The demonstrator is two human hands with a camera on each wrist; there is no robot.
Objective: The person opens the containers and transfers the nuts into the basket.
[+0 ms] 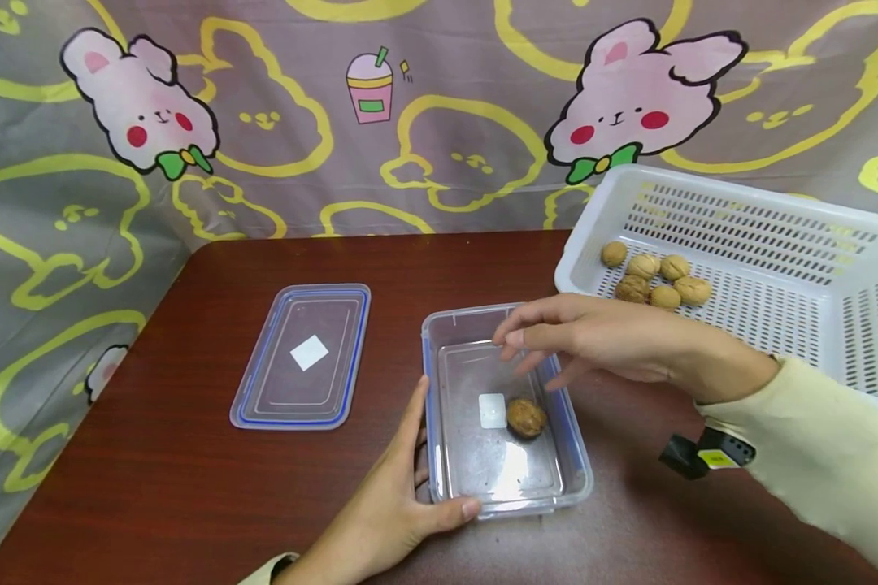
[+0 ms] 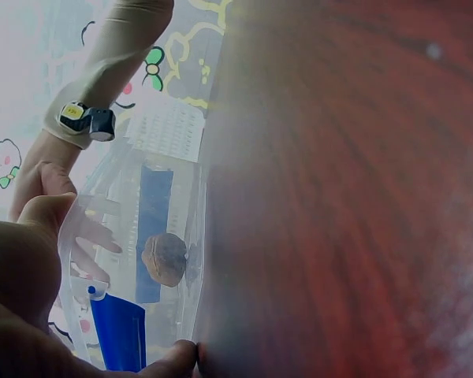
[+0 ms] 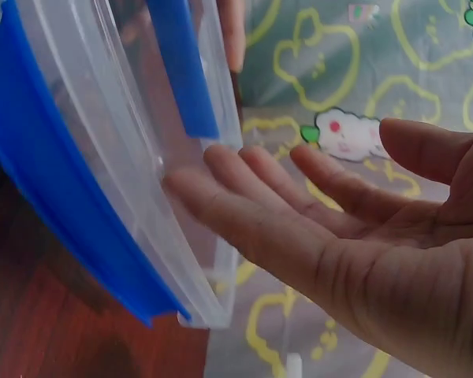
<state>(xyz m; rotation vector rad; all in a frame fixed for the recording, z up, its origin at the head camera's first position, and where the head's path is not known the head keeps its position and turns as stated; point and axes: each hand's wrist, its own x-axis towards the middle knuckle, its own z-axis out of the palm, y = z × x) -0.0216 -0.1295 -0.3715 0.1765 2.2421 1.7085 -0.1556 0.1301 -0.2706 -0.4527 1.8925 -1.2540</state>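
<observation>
A clear plastic food container [image 1: 512,491] with blue side clips stands on the table, holding one brown walnut [image 1: 527,418] beside a white square on its floor. My left hand [image 1: 391,496] grips its left side, thumb at the near rim and fingers along the wall. In the left wrist view the same walnut [image 2: 165,259] shows through the clear plastic. Over the container's far right part hovers my right hand [image 1: 585,337], fingers spread and loosely bent, with nothing in them. The right wrist view shows that hand's fingers [image 3: 276,228] apart beside the container wall.
A white perforated basket [image 1: 775,301] at the right holds several walnuts [image 1: 645,266] in its left part. To the left, a clear lid [image 1: 303,313] with a blue seal lies flat on the dark red table [image 1: 154,439]. Patterned cloth [image 1: 278,122] hangs behind the table.
</observation>
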